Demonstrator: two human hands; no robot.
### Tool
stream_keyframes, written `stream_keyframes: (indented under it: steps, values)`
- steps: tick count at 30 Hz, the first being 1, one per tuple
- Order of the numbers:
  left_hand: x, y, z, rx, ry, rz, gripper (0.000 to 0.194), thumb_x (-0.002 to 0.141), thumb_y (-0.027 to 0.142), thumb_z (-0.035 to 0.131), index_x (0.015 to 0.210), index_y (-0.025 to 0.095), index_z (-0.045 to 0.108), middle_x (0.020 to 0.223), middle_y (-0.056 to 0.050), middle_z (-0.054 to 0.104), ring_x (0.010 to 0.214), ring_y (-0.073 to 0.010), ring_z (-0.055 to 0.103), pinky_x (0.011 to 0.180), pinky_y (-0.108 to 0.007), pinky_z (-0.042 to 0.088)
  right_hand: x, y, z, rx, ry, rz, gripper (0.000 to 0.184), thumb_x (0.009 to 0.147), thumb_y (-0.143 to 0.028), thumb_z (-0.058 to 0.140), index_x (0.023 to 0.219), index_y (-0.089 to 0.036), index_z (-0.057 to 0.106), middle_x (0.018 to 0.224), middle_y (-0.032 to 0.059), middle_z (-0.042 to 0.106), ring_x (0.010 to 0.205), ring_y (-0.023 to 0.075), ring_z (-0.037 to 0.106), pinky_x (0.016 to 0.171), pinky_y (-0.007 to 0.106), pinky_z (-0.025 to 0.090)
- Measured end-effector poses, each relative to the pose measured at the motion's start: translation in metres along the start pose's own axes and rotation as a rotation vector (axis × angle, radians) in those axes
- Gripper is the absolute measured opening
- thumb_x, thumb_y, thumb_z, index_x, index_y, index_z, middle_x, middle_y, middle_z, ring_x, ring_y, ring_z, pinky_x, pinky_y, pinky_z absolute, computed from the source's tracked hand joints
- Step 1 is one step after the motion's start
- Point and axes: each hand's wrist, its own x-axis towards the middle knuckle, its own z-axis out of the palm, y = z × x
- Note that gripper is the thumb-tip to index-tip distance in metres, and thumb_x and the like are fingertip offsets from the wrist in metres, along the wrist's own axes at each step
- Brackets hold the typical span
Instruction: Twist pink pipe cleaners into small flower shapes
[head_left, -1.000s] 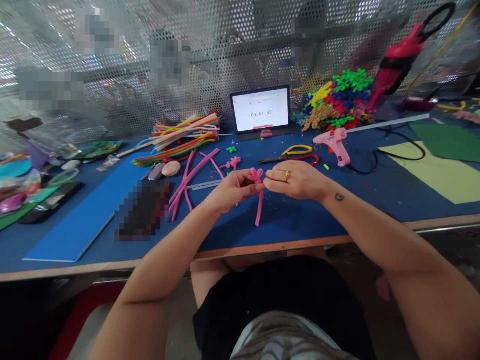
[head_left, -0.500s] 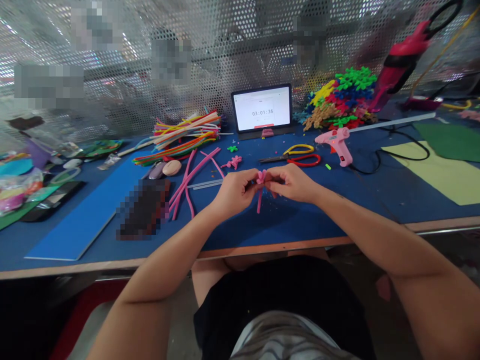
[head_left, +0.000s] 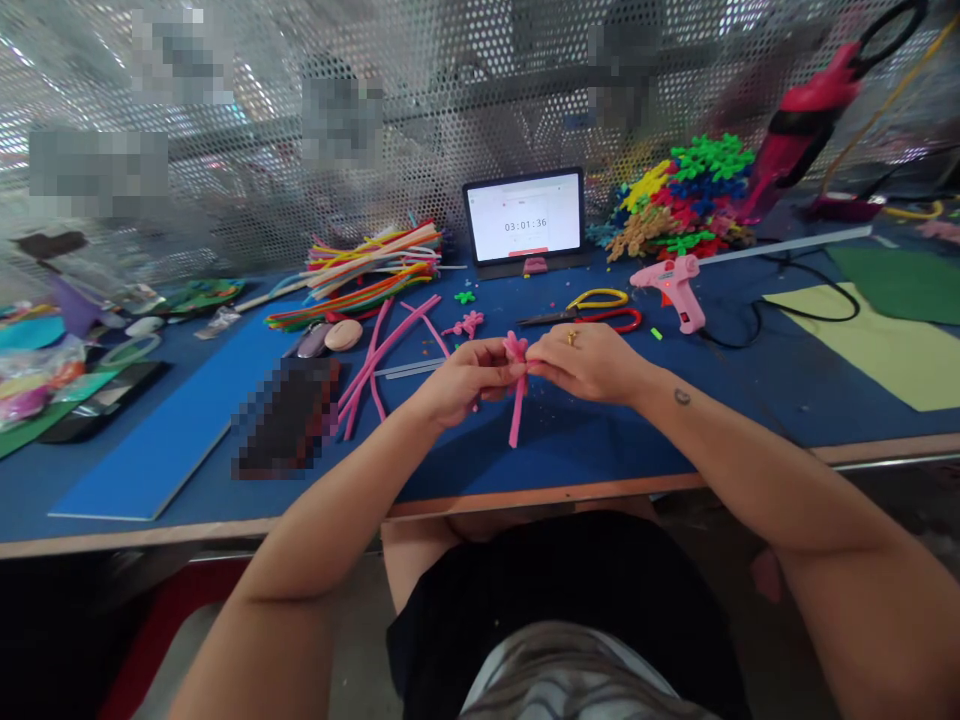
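Both my hands meet over the blue table [head_left: 585,450], pinching a pink pipe cleaner [head_left: 517,405] twisted into small loops at its top. My left hand [head_left: 461,380] grips it from the left with closed fingers. My right hand [head_left: 589,362], wearing a ring, pinches the looped top from the right. The straight tail of the pipe cleaner hangs down toward me below the hands.
Loose pink pipe cleaners [head_left: 382,355] and a colourful bundle [head_left: 367,265] lie to the left. A small pink twisted piece [head_left: 466,324], scissors [head_left: 592,310], a pink glue gun [head_left: 675,288], a tablet [head_left: 525,218] and a pile of finished flowers [head_left: 686,195] sit behind.
My right hand rolled so its back and ring face up again, and the looped top of the pipe cleaner shows more between the hands. The tail hangs slightly lower.
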Motion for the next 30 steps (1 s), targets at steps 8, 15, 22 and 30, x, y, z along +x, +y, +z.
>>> stream_keyframes:
  steps: [8, 15, 22, 30]
  values:
    - [-0.003, 0.001, -0.001, -0.175, -0.166, -0.074, 0.026, 0.065, 0.029, 0.077, 0.072, 0.012, 0.059, 0.058, -0.002, 0.062, 0.04, -0.001, 0.033, 0.038, -0.017, 0.013, -0.001, -0.005, -0.004, -0.178, 0.128, -0.268, 0.024, 0.095, -0.016, 0.039, 0.082, -0.017, 0.06, 0.067, 0.0003, 0.061, 0.062, 0.0121, 0.05, 0.058, 0.025, 0.035]
    - [-0.004, -0.001, 0.002, 0.174, -0.048, 0.231, 0.026, 0.072, 0.035, 0.076, 0.076, 0.015, 0.058, 0.064, 0.002, 0.057, 0.054, -0.0058, 0.044, 0.05, -0.019, 0.033, 0.001, -0.013, -0.003, 0.355, 0.05, 0.06, 0.023, 0.088, -0.017, 0.047, 0.067, -0.016, 0.054, 0.055, -0.0033, 0.051, 0.05, 0.0063, 0.043, 0.051, 0.02, 0.031]
    - [-0.01, 0.001, 0.006, 0.792, 0.139, 0.62, 0.02, 0.082, 0.02, 0.063, 0.067, 0.014, 0.051, 0.057, 0.005, 0.045, 0.052, -0.0054, 0.034, 0.049, -0.019, 0.028, 0.005, -0.012, 0.004, 1.159, -0.167, 0.661, 0.02, 0.08, -0.025, 0.051, 0.062, -0.016, 0.052, 0.049, -0.0055, 0.049, 0.034, 0.0038, 0.039, 0.035, 0.019, 0.024]
    - [-0.006, -0.004, 0.003, 0.572, 0.06, 0.474, 0.016, 0.085, 0.03, 0.062, 0.083, 0.014, 0.061, 0.072, -0.002, 0.062, 0.06, -0.009, 0.05, 0.056, -0.02, 0.039, 0.004, -0.007, 0.002, 1.012, -0.136, 0.522, 0.031, 0.089, -0.036, 0.053, 0.067, -0.015, 0.056, 0.047, -0.0055, 0.048, 0.041, 0.0037, 0.043, 0.042, 0.016, 0.031]
